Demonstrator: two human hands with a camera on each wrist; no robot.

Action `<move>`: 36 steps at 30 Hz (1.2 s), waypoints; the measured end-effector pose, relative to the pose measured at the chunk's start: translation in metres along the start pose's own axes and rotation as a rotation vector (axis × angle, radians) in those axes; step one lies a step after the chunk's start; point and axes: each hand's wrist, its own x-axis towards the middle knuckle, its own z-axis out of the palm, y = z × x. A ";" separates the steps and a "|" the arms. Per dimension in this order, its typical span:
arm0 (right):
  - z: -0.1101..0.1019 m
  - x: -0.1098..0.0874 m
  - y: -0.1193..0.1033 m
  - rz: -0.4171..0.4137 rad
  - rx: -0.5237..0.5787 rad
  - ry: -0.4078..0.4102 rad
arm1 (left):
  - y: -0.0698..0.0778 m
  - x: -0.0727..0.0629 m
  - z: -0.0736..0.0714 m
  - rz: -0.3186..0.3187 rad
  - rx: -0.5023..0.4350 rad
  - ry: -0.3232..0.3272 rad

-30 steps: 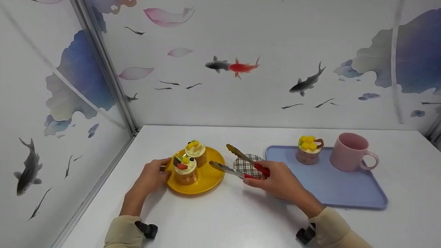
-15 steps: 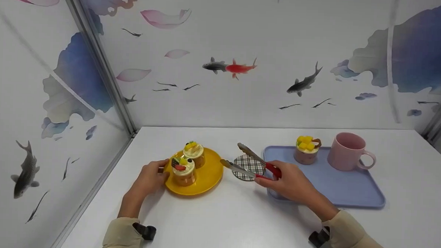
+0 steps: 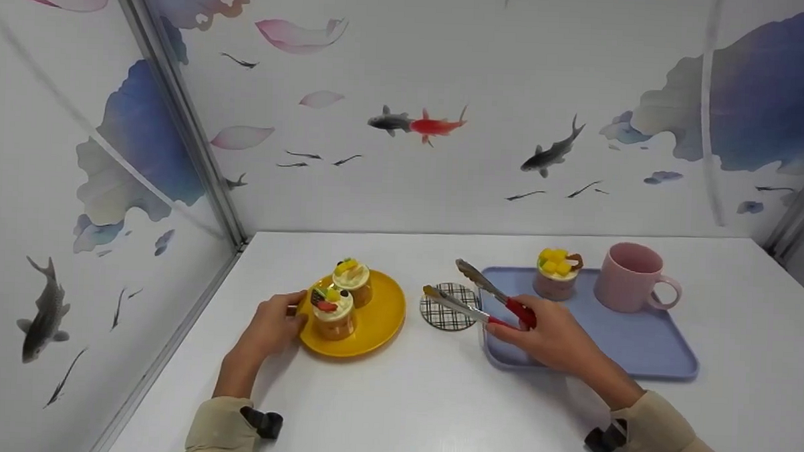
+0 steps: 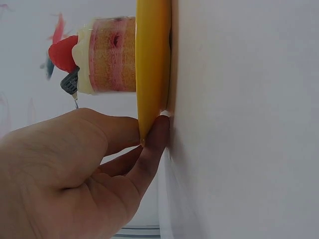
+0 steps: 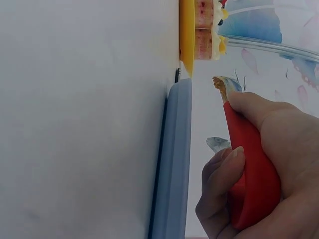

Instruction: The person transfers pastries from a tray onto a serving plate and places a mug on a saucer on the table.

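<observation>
My left hand (image 3: 271,325) pinches the left rim of a yellow plate (image 3: 384,319); in the left wrist view the thumb (image 4: 117,132) is on top and fingers are beneath the edge. Two small cake cups stand on the plate: the nearer cake cup (image 3: 334,317) has a strawberry and dark pieces on top, the farther cake cup (image 3: 353,281) yellow fruit. My right hand (image 3: 555,338) holds red-handled tongs (image 5: 251,169) above the left edge of the blue tray. Their metal arms are spread, pointing left over the checked coaster (image 3: 439,315), with nothing between the tips.
On the blue tray (image 3: 638,351) stand a cake cup (image 3: 555,285) topped with yellow cubes and a pink mug (image 3: 627,281) with its handle to the right. White walls printed with fish and petals rise behind and to the left of the white table (image 3: 395,413).
My right hand has moved right with the tongs, from beside the plate to over the tray's left edge, uncovering more of the coaster. The left hand still holds the plate's rim.
</observation>
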 end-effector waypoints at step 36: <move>-0.059 -0.042 0.048 0.046 -0.109 0.138 | 0.001 0.000 0.000 -0.003 0.021 -0.015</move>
